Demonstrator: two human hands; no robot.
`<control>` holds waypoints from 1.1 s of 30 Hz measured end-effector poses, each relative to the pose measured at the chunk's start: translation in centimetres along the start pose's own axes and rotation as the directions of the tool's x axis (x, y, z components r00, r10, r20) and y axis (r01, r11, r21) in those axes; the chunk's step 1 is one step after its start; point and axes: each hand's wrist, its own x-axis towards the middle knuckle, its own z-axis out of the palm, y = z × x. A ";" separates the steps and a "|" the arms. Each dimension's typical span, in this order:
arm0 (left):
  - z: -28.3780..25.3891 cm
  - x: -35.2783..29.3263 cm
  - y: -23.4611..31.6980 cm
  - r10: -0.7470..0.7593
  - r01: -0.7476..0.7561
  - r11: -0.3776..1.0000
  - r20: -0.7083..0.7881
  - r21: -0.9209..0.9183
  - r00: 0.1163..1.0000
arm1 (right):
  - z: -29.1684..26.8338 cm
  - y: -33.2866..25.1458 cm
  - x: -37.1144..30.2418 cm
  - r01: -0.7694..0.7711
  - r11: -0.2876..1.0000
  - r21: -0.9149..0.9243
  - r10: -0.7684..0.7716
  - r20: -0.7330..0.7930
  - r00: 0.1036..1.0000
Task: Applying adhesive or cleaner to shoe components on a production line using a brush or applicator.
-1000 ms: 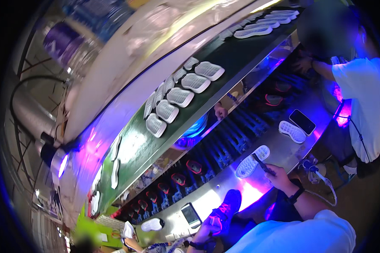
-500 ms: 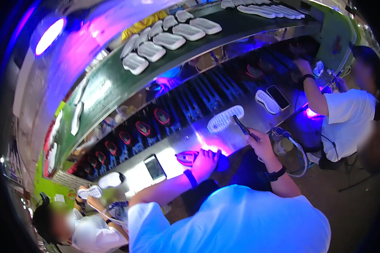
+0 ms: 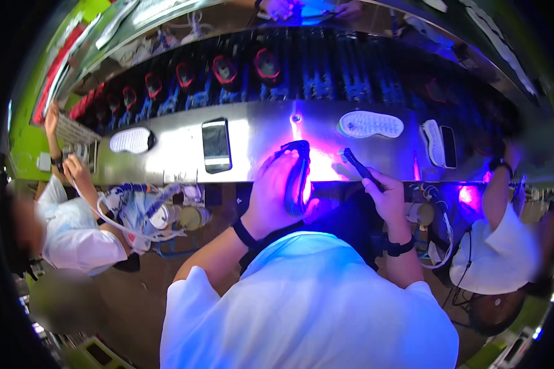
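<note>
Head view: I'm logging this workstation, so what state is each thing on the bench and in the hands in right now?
left hand: closed around a dark shoe upper, held over the bench edge.
right hand: gripping a dark brush, tip raised.
phone: flat on the metal bench, screen dark.
white sole: lying flat, tread up.
white oval sole: lying flat, untouched.
purple light: on.

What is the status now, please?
Left hand grips dark shoe. Right hand holds brush, clear of shoe. Phone and white sole lie on bench, not in the way.

Glossy brushed-metal workbench (image 3: 166,163)
</note>
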 end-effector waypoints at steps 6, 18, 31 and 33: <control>2.0 -5.8 -0.1 0.022 -0.023 0.999 0.026 0.044 0.999 | 3.7 2.2 2.4 0.017 0.989 -0.144 -0.005 0.087 0.996; 2.0 -7.3 -2.0 0.185 -0.195 0.979 0.143 0.065 0.972 | 4.4 3.3 -2.0 -0.219 0.975 -0.034 0.222 0.192 0.956; 2.0 -6.8 -2.6 0.229 -0.235 0.971 0.131 0.033 0.965 | 4.2 0.8 -1.3 -0.179 0.974 -0.142 0.202 0.169 0.965; 1.8 -6.9 -2.6 0.218 -0.224 0.974 0.133 0.033 0.967 | 3.8 0.9 -2.7 -0.187 0.975 -0.123 0.207 0.180 0.962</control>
